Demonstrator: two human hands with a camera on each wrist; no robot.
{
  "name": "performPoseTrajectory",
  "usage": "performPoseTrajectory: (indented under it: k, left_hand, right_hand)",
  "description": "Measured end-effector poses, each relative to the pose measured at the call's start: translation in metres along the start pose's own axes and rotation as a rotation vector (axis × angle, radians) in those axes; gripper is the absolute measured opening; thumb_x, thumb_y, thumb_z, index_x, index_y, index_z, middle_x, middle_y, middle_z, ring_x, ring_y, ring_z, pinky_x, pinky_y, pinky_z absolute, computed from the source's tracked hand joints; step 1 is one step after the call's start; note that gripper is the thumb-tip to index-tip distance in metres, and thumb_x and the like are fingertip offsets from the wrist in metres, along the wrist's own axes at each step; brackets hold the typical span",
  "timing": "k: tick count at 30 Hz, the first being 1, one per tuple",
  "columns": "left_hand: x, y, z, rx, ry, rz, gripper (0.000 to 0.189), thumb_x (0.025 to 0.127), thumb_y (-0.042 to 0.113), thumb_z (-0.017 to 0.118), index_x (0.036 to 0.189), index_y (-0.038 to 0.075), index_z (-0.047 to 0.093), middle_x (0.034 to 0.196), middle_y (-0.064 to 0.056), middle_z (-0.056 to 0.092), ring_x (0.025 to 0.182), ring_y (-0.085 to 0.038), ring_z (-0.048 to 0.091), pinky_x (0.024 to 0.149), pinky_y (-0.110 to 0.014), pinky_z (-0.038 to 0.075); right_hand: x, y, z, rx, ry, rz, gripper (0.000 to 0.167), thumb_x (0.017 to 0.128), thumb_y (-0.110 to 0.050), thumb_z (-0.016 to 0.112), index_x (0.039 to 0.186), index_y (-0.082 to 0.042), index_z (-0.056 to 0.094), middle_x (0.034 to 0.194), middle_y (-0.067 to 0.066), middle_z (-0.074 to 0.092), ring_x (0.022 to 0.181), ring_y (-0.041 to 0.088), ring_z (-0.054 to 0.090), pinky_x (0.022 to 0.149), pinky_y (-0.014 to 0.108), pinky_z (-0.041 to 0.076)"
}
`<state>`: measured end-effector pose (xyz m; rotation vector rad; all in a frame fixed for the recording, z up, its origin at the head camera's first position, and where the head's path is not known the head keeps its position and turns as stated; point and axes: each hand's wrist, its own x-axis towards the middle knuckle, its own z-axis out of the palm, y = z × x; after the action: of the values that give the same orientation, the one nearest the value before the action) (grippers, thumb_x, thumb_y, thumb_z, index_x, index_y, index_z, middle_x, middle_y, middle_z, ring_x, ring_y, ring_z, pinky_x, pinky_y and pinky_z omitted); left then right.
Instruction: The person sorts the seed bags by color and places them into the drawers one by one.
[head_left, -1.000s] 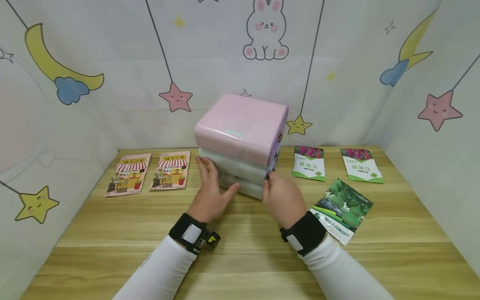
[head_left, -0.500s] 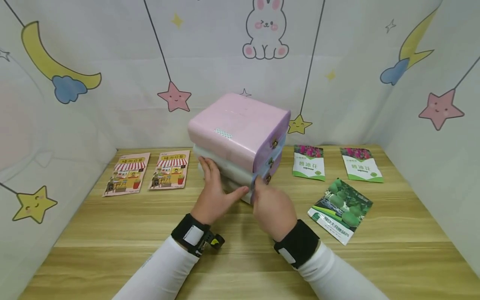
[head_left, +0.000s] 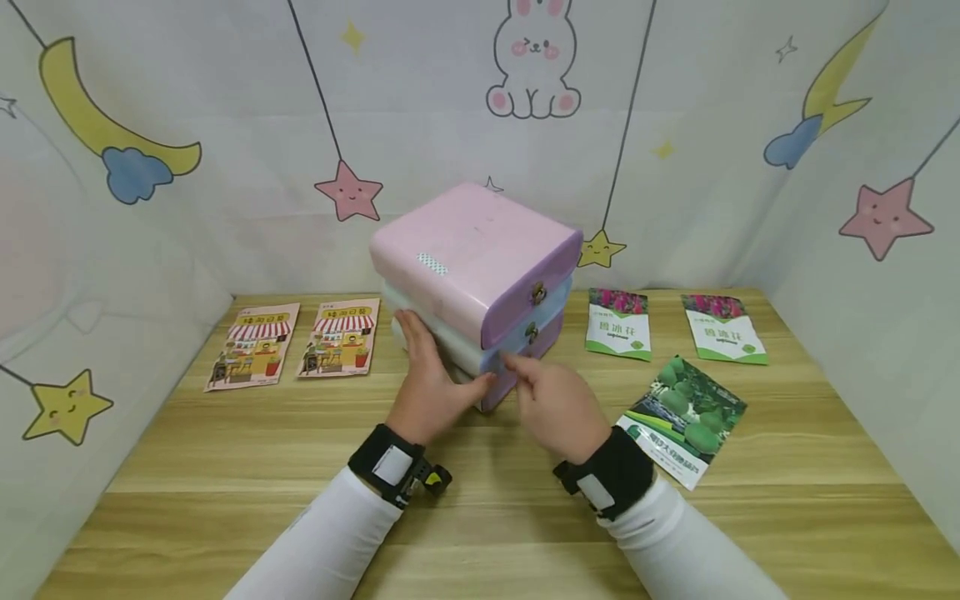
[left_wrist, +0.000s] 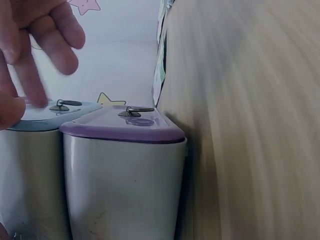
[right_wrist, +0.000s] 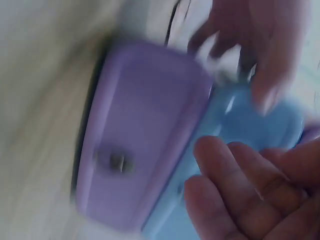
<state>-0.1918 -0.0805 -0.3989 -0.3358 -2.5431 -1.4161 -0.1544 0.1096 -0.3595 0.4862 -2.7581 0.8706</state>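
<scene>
Drawer box: pink-topped three-tier box (head_left: 472, 250), upright on the wooden table (head_left: 480, 533), near the middle and towards its back edge.
Box facing: set cornerwise; drawer fronts look to the right and partly towards the person, one pale side wall to the left and towards the person.
Long axis: top looks near square from here, so cannot tell which side is longer. Each drawer front lies lengthwise and level, running from the near corner away to the right.
Tiers: purple top front (head_left: 510, 315), blue middle front (right_wrist: 240, 122), purple bottom front (right_wrist: 140, 115) next to the table; a metal pull (head_left: 538, 293) on the top one, others below.
Patterned strip: small pale-green strip (head_left: 432, 263) by the left near edge of the top.
Left hand: hand (head_left: 431, 387) laid along the side wall, fingers straight, thumb stretched to the near corner.
Right hand: hand (head_left: 562, 408) at the blue front, fingers loosely bent, gripping nothing; cannot tell whether the fingertips touch.
Left packets: two pink packets (head_left: 252, 347) flat, side by side.
Right packets: two flower packets (head_left: 618, 325) near the back edge; a larger green fruit packet (head_left: 686, 417) slanted before them, just beside the right wrist.
Wrists: black bands (head_left: 387, 467) over white sleeves.
Backdrop: pale cloth (head_left: 420, 100), printed rabbit, stars, moons.
</scene>
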Motion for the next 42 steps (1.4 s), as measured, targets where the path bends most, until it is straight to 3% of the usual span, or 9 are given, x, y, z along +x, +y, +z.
performPoseTrajectory:
  k: [4, 8, 11, 15, 22, 25, 29, 35, 42]
  left_hand:
    - [0.000, 0.001, 0.000, -0.001, -0.022, -0.045, 0.140, 0.070, 0.045, 0.081, 0.146, 0.011, -0.032, 0.153, -0.015, -0.036, 0.147, -0.031, -0.018, 0.121, -0.046, 0.012]
    - [0.002, -0.002, -0.002, -0.015, -0.053, -0.063, 0.137, 0.071, 0.041, 0.079, 0.146, 0.015, -0.033, 0.154, -0.012, -0.037, 0.148, -0.030, -0.009, 0.120, -0.044, 0.017]
    - [0.004, -0.006, -0.006, -0.022, -0.084, -0.050, 0.134, 0.072, 0.036, 0.078, 0.146, 0.018, -0.032, 0.155, -0.008, -0.035, 0.148, -0.028, -0.005, 0.119, -0.042, 0.021]
    - [0.008, -0.014, -0.011, -0.065, -0.136, -0.009, 0.128, 0.075, 0.028, 0.076, 0.147, 0.024, -0.029, 0.156, -0.002, -0.032, 0.149, -0.022, -0.008, 0.120, -0.043, 0.019]
    - [0.013, -0.024, -0.020, -0.271, -0.216, 0.008, 0.115, 0.079, 0.009, 0.071, 0.151, 0.034, -0.015, 0.159, 0.008, -0.023, 0.148, -0.011, -0.005, 0.114, -0.049, 0.027]
    - [0.015, -0.025, -0.023, -0.327, -0.235, -0.002, 0.110, 0.081, 0.005, 0.068, 0.152, 0.030, -0.011, 0.159, 0.013, -0.020, 0.148, -0.007, -0.007, 0.116, -0.050, 0.024]
    - [0.016, -0.022, -0.029, -0.369, -0.241, 0.021, 0.098, 0.086, 0.001, 0.062, 0.154, 0.028, -0.004, 0.161, 0.014, -0.009, 0.149, -0.012, 0.003, 0.116, -0.052, 0.022]
    - [0.013, -0.013, -0.035, -0.362, -0.209, 0.052, 0.081, 0.094, 0.002, 0.055, 0.151, 0.041, 0.013, 0.161, 0.014, 0.013, 0.147, -0.022, 0.024, 0.117, -0.046, 0.026]
    - [0.011, -0.008, -0.030, -0.291, -0.168, 0.012, 0.067, 0.101, 0.012, 0.045, 0.151, 0.041, 0.011, 0.160, 0.004, 0.020, 0.142, -0.020, 0.034, 0.113, -0.041, 0.035]
  right_hand:
    - [0.010, 0.025, -0.016, 0.059, 0.119, 0.114, 0.032, 0.096, -0.013, 0.045, 0.118, -0.006, 0.067, 0.095, 0.010, 0.074, 0.052, 0.014, 0.052, 0.047, 0.028, 0.040]
    - [0.018, 0.050, -0.024, 0.117, 0.196, 0.246, 0.037, 0.098, -0.016, 0.044, 0.131, -0.003, 0.054, 0.125, 0.016, 0.063, 0.093, 0.030, 0.065, 0.070, 0.041, 0.053]
    - [0.023, 0.064, -0.024, 0.174, 0.168, 0.300, 0.054, 0.098, -0.020, 0.045, 0.148, -0.006, 0.031, 0.147, 0.019, 0.042, 0.129, 0.036, 0.049, 0.095, 0.051, 0.048]
    - [0.027, 0.074, -0.020, 0.238, 0.087, 0.328, 0.068, 0.098, -0.025, 0.046, 0.156, -0.017, 0.010, 0.156, 0.019, 0.029, 0.140, 0.038, 0.035, 0.107, 0.057, 0.039]
    - [0.029, 0.080, -0.013, 0.374, 0.094, 0.218, 0.063, 0.097, -0.013, 0.047, 0.154, -0.017, 0.020, 0.150, 0.015, 0.040, 0.135, 0.033, 0.046, 0.109, 0.047, 0.041]
    - [0.028, 0.079, -0.015, 0.370, 0.138, 0.234, 0.053, 0.098, -0.015, 0.048, 0.149, -0.012, 0.032, 0.143, 0.014, 0.049, 0.127, 0.030, 0.054, 0.102, 0.042, 0.049]
    - [0.026, 0.075, -0.018, 0.324, 0.189, 0.268, 0.044, 0.097, -0.022, 0.050, 0.139, -0.010, 0.046, 0.132, 0.013, 0.059, 0.114, 0.028, 0.063, 0.091, 0.042, 0.054]
    - [0.025, 0.072, -0.020, 0.270, 0.197, 0.289, 0.040, 0.095, -0.026, 0.053, 0.130, -0.008, 0.052, 0.126, 0.012, 0.063, 0.103, 0.027, 0.068, 0.079, 0.041, 0.057]
    - [0.024, 0.069, -0.017, 0.226, 0.212, 0.308, 0.038, 0.094, -0.029, 0.054, 0.126, -0.008, 0.052, 0.122, 0.010, 0.064, 0.095, 0.025, 0.068, 0.071, 0.036, 0.055]
